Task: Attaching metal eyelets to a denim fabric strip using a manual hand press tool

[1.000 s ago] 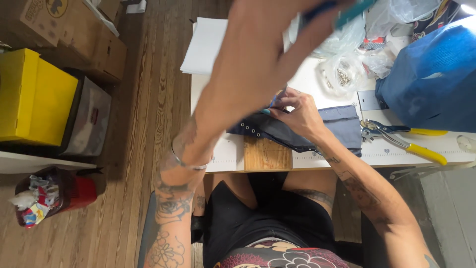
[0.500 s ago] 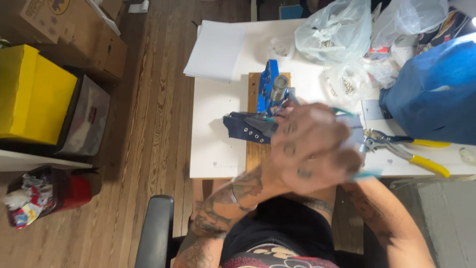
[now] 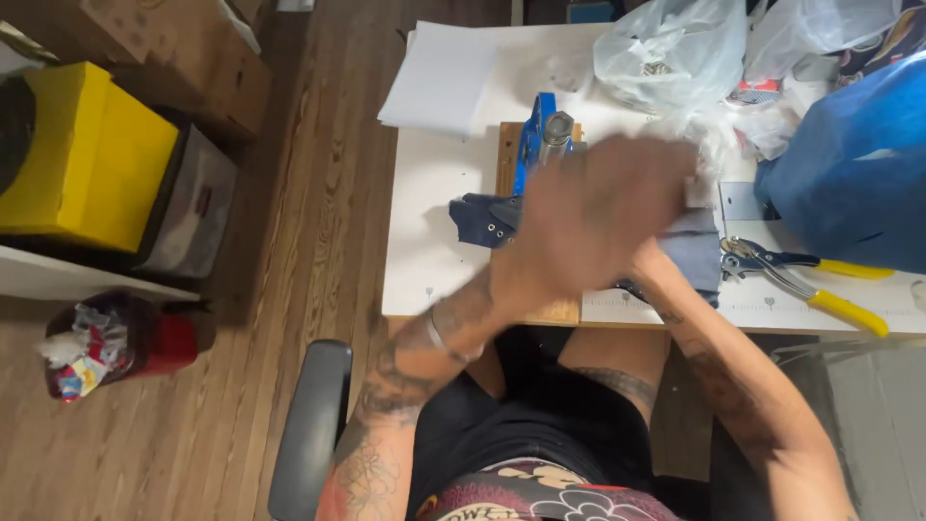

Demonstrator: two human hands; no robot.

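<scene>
We sit at the counter [image 3: 424, 193] with a dark blue cloth [image 3: 482, 220] lying beside a blue press [image 3: 533, 145] on a wooden board [image 3: 508, 145]. The cloth already shows small metal eyelets along its near edge, so we judge some setting is done; how many remain we cannot tell, since most of the cloth is covered. Our left hand [image 3: 593, 217] is a blurred, flat spread above the cloth, its grip wide and holding nothing we can see. Our right hand is hidden behind the left; only the forearm shows, so we cannot tell its grip. Yellow-handled pliers [image 3: 805, 280] lie to the right, apart from both hands. The bags at the far edge blur together.
</scene>
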